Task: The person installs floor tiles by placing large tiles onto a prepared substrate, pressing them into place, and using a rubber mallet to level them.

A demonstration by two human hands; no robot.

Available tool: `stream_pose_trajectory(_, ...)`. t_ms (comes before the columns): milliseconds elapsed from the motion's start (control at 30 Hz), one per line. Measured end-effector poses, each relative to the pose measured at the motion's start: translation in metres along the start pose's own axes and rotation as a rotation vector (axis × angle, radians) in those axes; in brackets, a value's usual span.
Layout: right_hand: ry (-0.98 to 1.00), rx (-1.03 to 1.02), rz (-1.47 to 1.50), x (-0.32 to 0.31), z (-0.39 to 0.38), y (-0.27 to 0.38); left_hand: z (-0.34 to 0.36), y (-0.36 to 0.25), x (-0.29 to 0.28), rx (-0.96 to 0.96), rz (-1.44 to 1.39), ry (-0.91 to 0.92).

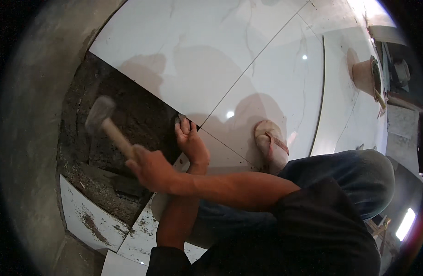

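Observation:
A mallet with a wooden handle and blurred grey head [101, 112] is gripped in my right hand [154, 170] over the dark mortar bed [89, 78]. My left hand [191, 145] is palm up at the corner of a large white veined tile [174, 73], its fingers bent against the tile's edge beside the bed; whether they hold something small there is unclear. My forearms cross, the right one on top. Mortar-smeared white tiles [94, 216] border the bed at the lower left.
My sandalled foot [273, 147] rests on the tiles beside my bent knee. A bucket [361, 76] with a wooden-handled tool stands on tiles at the right, near a raised tile edge [322, 92]. A grey wall [37, 115] curves along the left.

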State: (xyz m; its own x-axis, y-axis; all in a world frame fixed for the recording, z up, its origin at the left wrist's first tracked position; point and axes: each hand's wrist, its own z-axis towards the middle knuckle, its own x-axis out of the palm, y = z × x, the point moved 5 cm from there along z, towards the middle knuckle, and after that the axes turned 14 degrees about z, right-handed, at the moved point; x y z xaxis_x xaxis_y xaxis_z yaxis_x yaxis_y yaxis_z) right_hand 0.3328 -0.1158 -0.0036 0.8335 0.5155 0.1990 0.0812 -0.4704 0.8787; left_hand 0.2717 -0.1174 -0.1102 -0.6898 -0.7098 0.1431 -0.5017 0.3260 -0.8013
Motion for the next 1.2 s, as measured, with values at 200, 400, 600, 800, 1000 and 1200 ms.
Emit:
stream_pose_trajectory(200,-0.181,0.043,-0.152,-0.032,0.017,-0.026,0.0,-0.003,0.0,-0.016,0.012,-0.047)
stream_pose_trajectory(400,0.132,-0.068,-0.221,-0.007,-0.004,-0.013,-0.001,-0.004,0.002,-0.013,0.018,0.008)
stream_pose_trajectory(600,-0.078,0.117,-0.178,-0.032,0.015,-0.012,0.002,0.011,-0.003,0.012,-0.104,0.026)
stream_pose_trajectory(800,-0.43,-0.074,-0.567,-0.101,0.005,0.04,0.026,0.028,-0.022,0.059,0.062,0.092)
stream_pose_trajectory(1000,-0.87,-0.241,-0.609,-0.31,-0.004,0.055,0.007,-0.057,-0.011,-0.348,0.036,-0.26)
stream_pose_trajectory(1200,-1.316,0.072,-0.368,-0.437,-0.083,-0.017,0.021,-0.095,-0.027,-0.29,0.109,-0.353)
